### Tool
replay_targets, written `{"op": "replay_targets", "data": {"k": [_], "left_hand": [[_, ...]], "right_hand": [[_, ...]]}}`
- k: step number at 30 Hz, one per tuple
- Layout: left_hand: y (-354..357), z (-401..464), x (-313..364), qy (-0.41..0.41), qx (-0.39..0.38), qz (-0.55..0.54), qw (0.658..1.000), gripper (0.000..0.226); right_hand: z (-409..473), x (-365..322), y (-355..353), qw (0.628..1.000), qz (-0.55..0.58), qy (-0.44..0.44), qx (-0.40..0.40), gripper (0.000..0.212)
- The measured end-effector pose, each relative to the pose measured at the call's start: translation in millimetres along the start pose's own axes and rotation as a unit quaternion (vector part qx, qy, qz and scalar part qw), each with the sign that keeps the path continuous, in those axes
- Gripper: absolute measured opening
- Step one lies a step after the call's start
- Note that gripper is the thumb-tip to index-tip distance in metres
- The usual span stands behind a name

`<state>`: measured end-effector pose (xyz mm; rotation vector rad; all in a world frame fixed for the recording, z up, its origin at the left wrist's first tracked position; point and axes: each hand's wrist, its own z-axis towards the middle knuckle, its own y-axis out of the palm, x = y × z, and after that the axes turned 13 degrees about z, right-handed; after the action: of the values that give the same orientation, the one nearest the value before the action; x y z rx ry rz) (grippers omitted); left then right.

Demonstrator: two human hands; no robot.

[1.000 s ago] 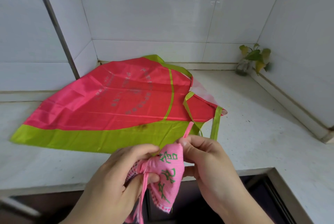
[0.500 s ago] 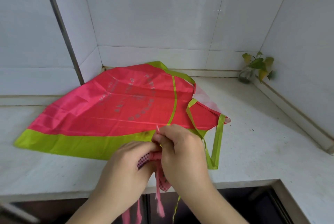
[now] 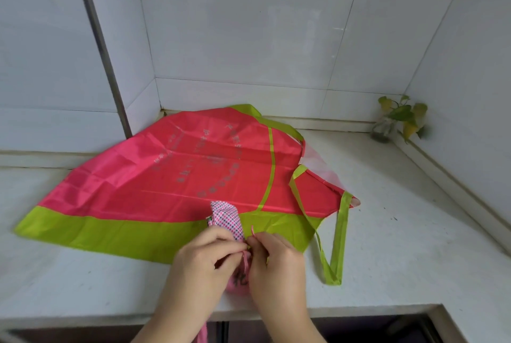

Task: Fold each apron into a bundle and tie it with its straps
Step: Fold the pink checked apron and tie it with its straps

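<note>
I see even, soft daylight across the scene; the wall tiles (image 3: 249, 38) carry faint sheen, no hard glare. Shadows under the hands (image 3: 210, 262) are weak. Wide-angle distortion bends lines at the edges. The plant (image 3: 401, 118) and frame corners read soft

I'm looking at a home kitchen corner: glossy white wall tiles (image 3: 249, 38) meet a pale stone surface (image 3: 401, 232), a small leafy plant in a glass jar (image 3: 387, 127) sits in the corner, dark cabinets (image 3: 373, 329) below.
</note>
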<state>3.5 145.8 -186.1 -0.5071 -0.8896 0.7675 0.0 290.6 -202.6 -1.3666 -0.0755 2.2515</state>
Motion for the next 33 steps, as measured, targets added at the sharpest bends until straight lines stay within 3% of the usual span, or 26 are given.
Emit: {"op": "replay_targets", "data": {"k": [8, 12, 17, 22, 26, 33], "left_hand": [[-2, 4, 20, -0.139, -0.05, -0.128, 0.981, 0.02], [6, 17, 25, -0.169, -0.049, -0.06, 0.983, 0.023], [11, 21, 25, -0.148, -0.097, -0.011, 0.984, 0.019], [3, 23, 13, -0.109, -0.174, -0.022, 0.978, 0.029], [-2, 21, 10, -0.074, -0.203, -0.033, 0.976, 0.02], [1, 20, 10, -0.145, -0.182, -0.107, 0.967, 0.023]], "right_hand": [[-10, -1, -7, 0.985, 0.116, 0.128, -0.005, 0.021], [-11, -5, -11, 0.961, 0.199, 0.192, 0.006, 0.019], [-2, -10, -18, 0.979, 0.182, 0.094, 0.015, 0.035], [18, -10, -27, 0.983, 0.172, 0.031, -0.049, 0.026], [27, -11, -24, 0.983, 0.147, 0.061, -0.086, 0.027], [37, -20, -30, 0.979, 0.076, 0.101, -0.158, 0.023]]}}
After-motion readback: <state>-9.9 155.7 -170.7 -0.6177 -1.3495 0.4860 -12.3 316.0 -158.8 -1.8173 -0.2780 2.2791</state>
